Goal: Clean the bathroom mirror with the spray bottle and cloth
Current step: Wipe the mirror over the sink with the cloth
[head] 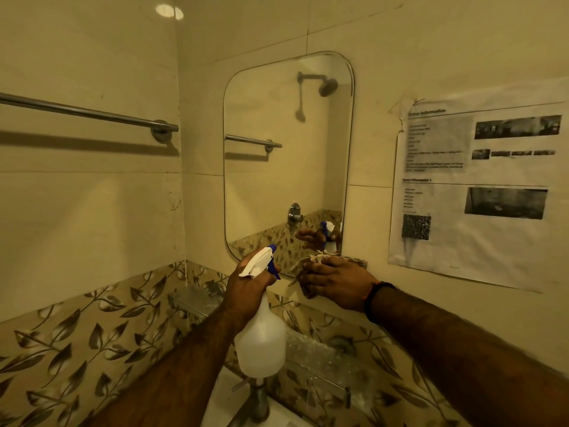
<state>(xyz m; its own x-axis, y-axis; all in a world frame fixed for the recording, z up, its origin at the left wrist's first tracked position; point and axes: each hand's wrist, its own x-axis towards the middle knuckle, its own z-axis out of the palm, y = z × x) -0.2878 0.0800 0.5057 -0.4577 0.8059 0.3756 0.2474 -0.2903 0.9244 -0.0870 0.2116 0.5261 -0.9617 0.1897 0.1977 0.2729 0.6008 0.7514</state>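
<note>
A tall mirror (286, 167) with rounded corners hangs on the beige tiled wall straight ahead. My left hand (246, 286) grips the neck of a white spray bottle (261, 340) with a blue trigger and nozzle, held upright just below the mirror's lower left corner. My right hand (335, 283) presses a crumpled pale cloth (320, 260) against the mirror's bottom right edge. Both hands and the bottle show as a reflection low in the glass.
A chrome towel rail (89, 114) runs along the left wall. A printed paper notice (480, 186) is stuck to the wall right of the mirror. A glass shelf (320, 362) and a tap (258, 399) over a white basin lie below my arms.
</note>
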